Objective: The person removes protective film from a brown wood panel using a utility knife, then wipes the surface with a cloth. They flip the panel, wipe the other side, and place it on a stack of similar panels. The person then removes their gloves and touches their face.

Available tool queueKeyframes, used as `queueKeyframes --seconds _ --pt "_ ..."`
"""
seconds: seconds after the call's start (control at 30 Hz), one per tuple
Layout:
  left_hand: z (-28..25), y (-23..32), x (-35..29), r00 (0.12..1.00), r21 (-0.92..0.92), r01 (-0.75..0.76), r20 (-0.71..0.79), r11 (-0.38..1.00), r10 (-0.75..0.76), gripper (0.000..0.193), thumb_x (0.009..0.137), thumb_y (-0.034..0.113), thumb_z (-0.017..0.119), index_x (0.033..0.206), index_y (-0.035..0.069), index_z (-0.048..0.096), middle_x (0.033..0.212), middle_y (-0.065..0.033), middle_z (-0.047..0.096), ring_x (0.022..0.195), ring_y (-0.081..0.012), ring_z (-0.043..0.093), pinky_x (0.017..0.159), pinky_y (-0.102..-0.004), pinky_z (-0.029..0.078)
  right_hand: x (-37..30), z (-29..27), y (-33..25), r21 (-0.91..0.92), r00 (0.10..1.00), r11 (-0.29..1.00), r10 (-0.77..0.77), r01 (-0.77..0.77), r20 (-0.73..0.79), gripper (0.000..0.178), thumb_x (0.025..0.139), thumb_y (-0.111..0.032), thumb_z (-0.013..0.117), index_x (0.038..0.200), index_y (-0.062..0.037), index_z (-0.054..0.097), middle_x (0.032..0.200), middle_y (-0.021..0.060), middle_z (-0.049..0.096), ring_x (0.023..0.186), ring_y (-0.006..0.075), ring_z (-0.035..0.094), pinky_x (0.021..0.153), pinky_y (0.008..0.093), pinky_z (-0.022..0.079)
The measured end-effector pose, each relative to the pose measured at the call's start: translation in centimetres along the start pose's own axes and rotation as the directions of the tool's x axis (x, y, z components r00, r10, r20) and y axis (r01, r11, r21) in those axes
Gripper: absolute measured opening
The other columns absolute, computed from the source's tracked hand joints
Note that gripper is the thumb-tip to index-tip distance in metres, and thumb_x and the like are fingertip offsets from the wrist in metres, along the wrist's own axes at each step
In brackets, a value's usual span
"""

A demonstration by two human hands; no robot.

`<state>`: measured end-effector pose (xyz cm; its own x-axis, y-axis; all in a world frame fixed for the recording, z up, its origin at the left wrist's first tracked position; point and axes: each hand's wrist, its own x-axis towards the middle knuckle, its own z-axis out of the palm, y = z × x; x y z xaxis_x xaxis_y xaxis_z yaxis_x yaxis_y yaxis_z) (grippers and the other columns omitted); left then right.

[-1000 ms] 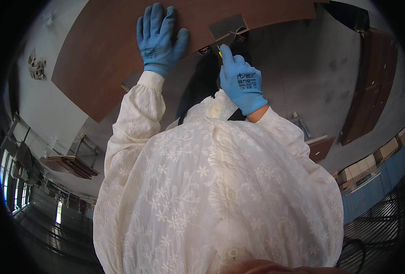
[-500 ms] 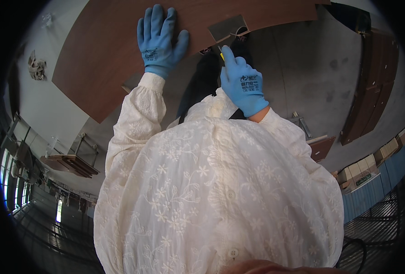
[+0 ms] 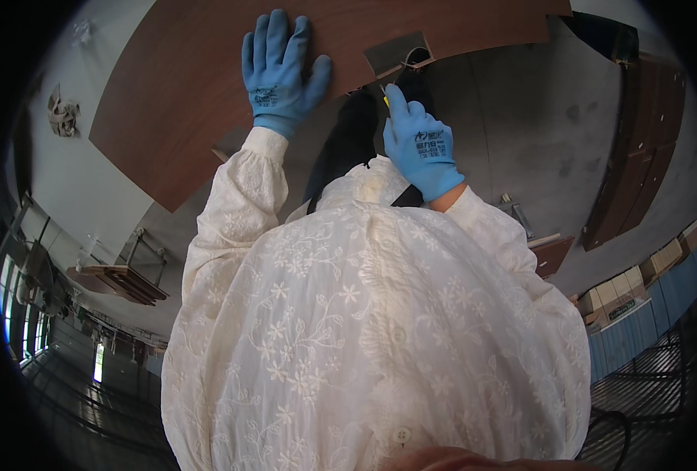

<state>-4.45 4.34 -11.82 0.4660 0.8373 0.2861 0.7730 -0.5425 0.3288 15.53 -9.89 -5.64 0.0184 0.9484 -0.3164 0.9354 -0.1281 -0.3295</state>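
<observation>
Currently, from my distant place, I see at far left a crumpled cloth (image 3: pixel 64 115), which lies on a pale flat surface (image 3: pixel 89 177). Lower, a stack of brown boards (image 3: pixel 119 284) rests beside a metal frame (image 3: pixel 146 250).

Next to the right comes the large brown panel (image 3: pixel 171 118), wide and smooth, which reaches across the upper part of my view. On it is placed my left hand (image 3: pixel 283 82) in a blue glove, spread flat, fingers straight and thumb apart, holding nothing.

Further right, near the panel's front border, there is a rectangular opening (image 3: pixel 387 55), and a dark shoe (image 3: pixel 417 58) shows at its right end. Just below it I have a small yellow-handled tool (image 3: pixel 386 101), closed inside my right hand (image 3: pixel 420 145), also gloved in blue, with the index finger stretched along it. Its thin tip points toward the panel; whether it touches, I cannot tell.

More to the right, a smaller brown board (image 3: pixel 552 256) lies low, then a row of boxes (image 3: pixel 619 292), and long brown panels (image 3: pixel 637 153) on the grey floor (image 3: pixel 521 133).
</observation>
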Motion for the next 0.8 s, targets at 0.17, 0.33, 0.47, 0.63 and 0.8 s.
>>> queueKeyframes --seconds 0.17,0.33,0.47,0.63,0.8 --pt "0.0 0.1 0.1 1.000 0.003 0.002 0.001 1.000 -0.002 0.061 0.089 0.041 0.067 0.144 0.015 0.061 0.155 -0.0164 0.050 0.144 -0.0373 0.045 0.120 -0.0540 0.030 0.5 1.0 0.7 0.072 1.000 0.997 0.007 -0.006 -0.009 0.048 0.095 -0.018 0.061 0.142 -0.0118 0.053 0.086 0.0103 0.063 0.063 0.0265 0.068 0.053 0.0417 0.055" --pt "-0.4 0.4 0.1 1.000 0.026 -0.007 0.014 1.000 0.007 0.062 0.089 0.038 0.070 0.144 0.014 0.060 0.154 -0.0165 0.050 0.143 -0.0378 0.046 0.118 -0.0527 0.032 0.5 1.3 0.5 0.045 0.999 0.999 -0.005 0.007 -0.053 0.046 0.094 -0.016 0.062 0.139 -0.0110 0.055 0.081 0.0097 0.062 0.058 0.0250 0.067 0.048 0.0400 0.055" --pt "-0.3 0.3 0.3 1.000 0.029 0.004 0.017 1.000 -0.004 0.062 0.088 0.040 0.070 0.144 0.015 0.060 0.154 -0.0164 0.050 0.143 -0.0378 0.046 0.119 -0.0530 0.032 0.2 1.0 0.4 0.048 0.997 0.999 0.000 0.003 -0.072 0.046 0.093 -0.016 0.062 0.139 -0.0106 0.055 0.082 0.0092 0.062 0.058 0.0239 0.067 0.048 0.0397 0.055" --pt "0.1 0.2 0.1 1.000 0.001 0.005 -0.010 1.000 -0.005 0.060 0.088 0.043 0.069 0.142 0.016 0.062 0.155 -0.0163 0.049 0.144 -0.0379 0.045 0.119 -0.0546 0.030 0.0 1.0 0.4 0.062 0.990 0.994 0.079 -0.087 0.118 0.056 0.095 -0.023 0.063 0.148 -0.0132 0.047 0.093 0.0117 0.064 0.071 0.0298 0.069 0.060 0.0438 0.057" --pt "0.2 0.1 0.1 1.000 0.012 0.012 0.010 1.000 -0.012 0.060 0.087 0.042 0.069 0.141 0.015 0.063 0.155 -0.0164 0.049 0.143 -0.0384 0.045 0.119 -0.0548 0.031 0.4 2.0 0.5 0.035 1.000 0.999 0.019 -0.018 -0.023 0.049 0.095 -0.019 0.062 0.142 -0.0116 0.052 0.084 0.0093 0.061 0.061 0.0251 0.066 0.051 0.0410 0.055"
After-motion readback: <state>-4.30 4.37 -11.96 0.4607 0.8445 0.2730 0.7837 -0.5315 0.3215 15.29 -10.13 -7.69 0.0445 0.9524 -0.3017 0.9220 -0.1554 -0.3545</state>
